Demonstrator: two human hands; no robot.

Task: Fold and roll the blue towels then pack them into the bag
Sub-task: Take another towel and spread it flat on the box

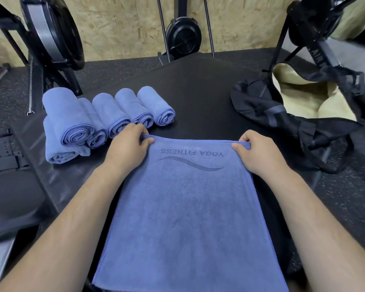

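Note:
A blue towel [188,207] folded into a long strip lies flat in front of me on a black platform [198,91], its embossed "YOGA FITNESS" mark near the far end. My left hand [128,142] pinches the far left corner of the strip. My right hand [255,150] pinches the far right corner. Several rolled blue towels [105,116] lie side by side at the left, one stacked on top of the others. A black bag [268,106] with a pale yellow lining stands open at the right.
Black exercise machines stand behind: one at the far left [51,32], a fan wheel [182,36] at the centre back, another frame [316,28] behind the bag. Speckled rubber floor [350,197] surrounds the platform. A chipboard wall [124,22] closes the back.

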